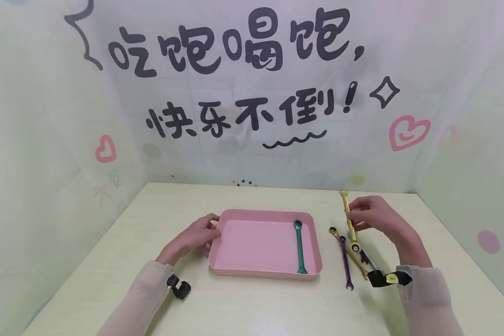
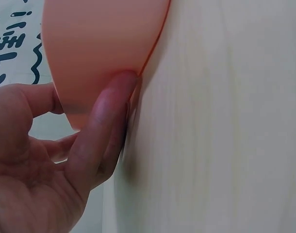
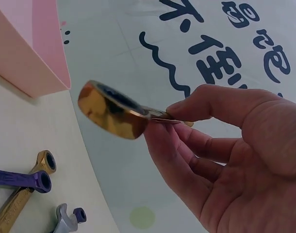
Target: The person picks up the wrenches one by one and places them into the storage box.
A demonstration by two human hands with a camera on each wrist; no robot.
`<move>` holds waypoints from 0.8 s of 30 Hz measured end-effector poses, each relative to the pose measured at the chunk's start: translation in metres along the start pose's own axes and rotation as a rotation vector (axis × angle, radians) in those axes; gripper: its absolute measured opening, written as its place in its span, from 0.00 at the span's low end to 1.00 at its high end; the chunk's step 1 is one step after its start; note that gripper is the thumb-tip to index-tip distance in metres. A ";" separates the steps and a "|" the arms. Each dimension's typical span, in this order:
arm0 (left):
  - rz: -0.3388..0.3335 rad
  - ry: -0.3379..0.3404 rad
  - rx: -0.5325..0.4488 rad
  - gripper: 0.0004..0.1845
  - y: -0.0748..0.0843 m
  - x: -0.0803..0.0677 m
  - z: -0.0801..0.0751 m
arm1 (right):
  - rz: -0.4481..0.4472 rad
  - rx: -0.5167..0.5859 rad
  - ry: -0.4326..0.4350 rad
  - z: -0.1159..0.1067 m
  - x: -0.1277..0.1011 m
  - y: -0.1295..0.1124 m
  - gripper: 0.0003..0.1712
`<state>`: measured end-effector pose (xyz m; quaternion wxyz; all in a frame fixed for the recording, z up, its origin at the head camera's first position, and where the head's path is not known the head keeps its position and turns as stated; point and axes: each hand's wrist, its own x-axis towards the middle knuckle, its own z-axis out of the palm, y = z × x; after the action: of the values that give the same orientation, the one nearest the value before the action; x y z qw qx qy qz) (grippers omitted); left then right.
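Note:
A gold combination wrench (image 1: 346, 204) is pinched between the thumb and fingers of my right hand (image 1: 374, 214), raised over the other wrenches. Its ring end (image 3: 114, 109) points toward the camera in the right wrist view. My left hand (image 1: 197, 233) grips the left side of a pink tray (image 1: 252, 247), with fingers on both sides of its wall (image 2: 99, 48) in the left wrist view. Inside the tray, near its right wall, lies a green wrench (image 1: 300, 247).
Right of the tray, a purple wrench (image 1: 346, 266) crosses another gold wrench (image 1: 354, 257). A silver wrench (image 3: 64, 221) lies beside them, partly hidden in the head view. A printed curtain (image 1: 252, 163) encloses the back and sides of the pale table (image 1: 252, 308).

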<state>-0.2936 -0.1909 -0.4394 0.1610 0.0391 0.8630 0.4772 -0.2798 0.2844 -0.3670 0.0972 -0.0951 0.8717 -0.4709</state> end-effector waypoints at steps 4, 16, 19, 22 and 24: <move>-0.006 0.006 -0.003 0.30 -0.001 0.001 0.001 | -0.008 0.010 0.016 0.005 0.002 -0.003 0.16; 0.011 -0.007 -0.005 0.30 0.001 0.005 0.001 | -0.010 0.080 0.065 0.017 0.005 -0.016 0.19; 0.008 -0.007 -0.009 0.30 0.001 0.005 0.002 | -0.018 0.088 0.076 0.021 0.006 -0.018 0.18; -0.002 -0.004 -0.016 0.30 0.001 0.003 0.002 | -0.025 0.099 0.065 0.026 0.008 -0.021 0.18; -0.003 -0.004 -0.016 0.30 0.001 0.003 0.002 | -0.028 0.106 0.058 0.028 0.008 -0.024 0.18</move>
<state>-0.2954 -0.1880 -0.4402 0.1636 0.0373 0.8589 0.4838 -0.2785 0.2472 -0.3629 0.0699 -0.0883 0.8466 -0.5202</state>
